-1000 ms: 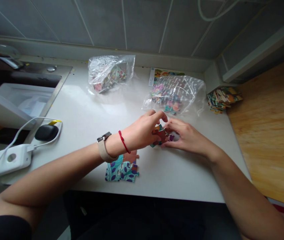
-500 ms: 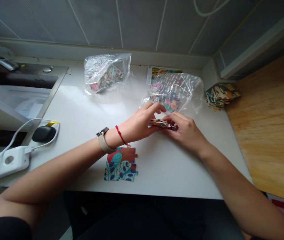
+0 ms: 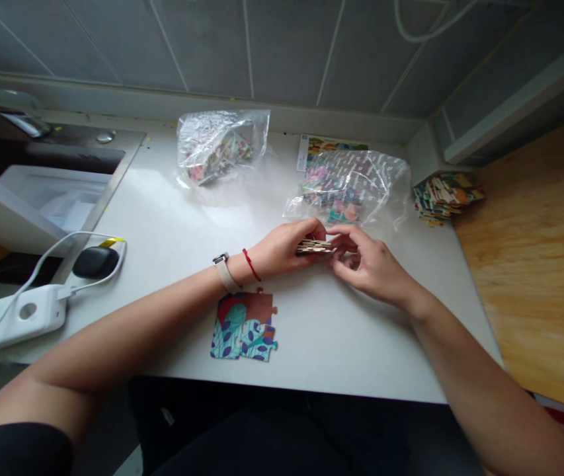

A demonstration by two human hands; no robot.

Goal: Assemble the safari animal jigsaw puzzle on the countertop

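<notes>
My left hand (image 3: 282,250) is closed round a stack of jigsaw puzzle pieces (image 3: 314,246), whose pale cut edges face me. At the stack's right end is my right hand (image 3: 368,261), its fingers bent and parted from the thumb, with nothing visible between them. I cannot tell whether its fingertips touch the stack. Below my left wrist, several joined puzzle pieces (image 3: 244,327) lie flat on the white counter, printed with teal leaves and reddish brown.
Clear bags of puzzle pieces stand behind, one on the left (image 3: 222,149) and one on the right (image 3: 356,185). A printed card (image 3: 311,149) lies beyond. Loose puzzle pieces (image 3: 445,196) are piled near the wooden board (image 3: 539,251). Left are a power strip (image 3: 28,314), black case (image 3: 96,262) and sink (image 3: 130,149).
My left fingers have closed on the stack, which my right hand was gripping before. The right fingers have loosened and spread at its end. The whole view has shifted slightly.
</notes>
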